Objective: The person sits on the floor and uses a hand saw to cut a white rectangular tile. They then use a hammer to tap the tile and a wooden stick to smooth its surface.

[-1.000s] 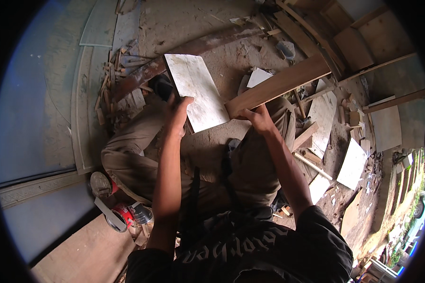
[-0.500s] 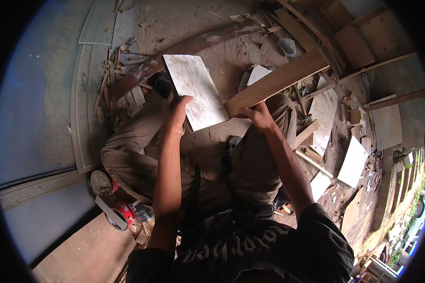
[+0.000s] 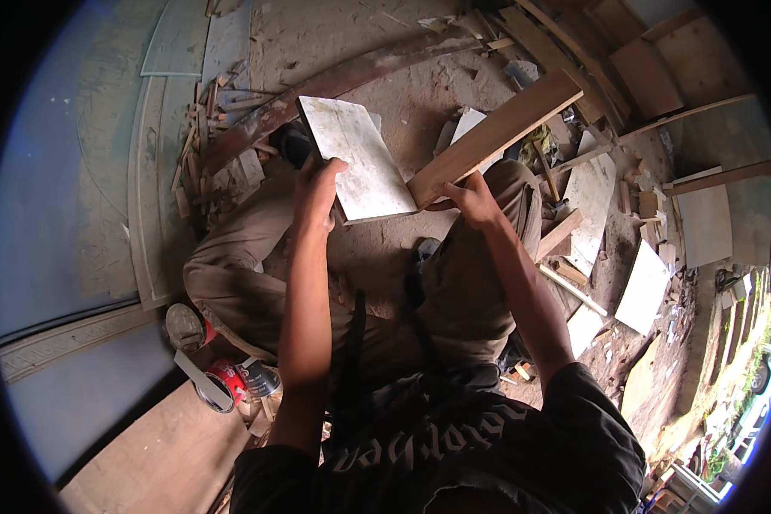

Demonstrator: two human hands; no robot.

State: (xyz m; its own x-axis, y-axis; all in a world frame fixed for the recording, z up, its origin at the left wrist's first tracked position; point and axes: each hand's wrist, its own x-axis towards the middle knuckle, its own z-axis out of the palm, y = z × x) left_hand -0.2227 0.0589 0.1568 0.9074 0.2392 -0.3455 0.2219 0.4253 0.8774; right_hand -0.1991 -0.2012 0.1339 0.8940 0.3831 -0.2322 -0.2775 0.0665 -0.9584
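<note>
My left hand (image 3: 319, 190) grips the lower left edge of a white-faced board (image 3: 360, 158), its thumb on the pale, smudged face. A long brown wooden board (image 3: 497, 133) is in my right hand (image 3: 469, 199), held close to its near end with the fingers underneath. That near end meets the white-faced board's lower right corner, so the two form a V opening away from me. Whether they are joined or only touching I cannot tell. Both boards are held up above my bent legs (image 3: 454, 291).
Tins (image 3: 223, 385), one with a flat strip across it, stand at lower left. A curved dark beam (image 3: 343, 77) lies on the floor ahead. Wood scraps and a white panel (image 3: 642, 289) lie at right, below a wooden frame (image 3: 651, 77). A large pale blue panel (image 3: 60, 197) fills the left.
The brown board's far end has swung slightly toward me and left, away from the wooden frame. The white-faced board has tilted a little, and both hands keep their hold.
</note>
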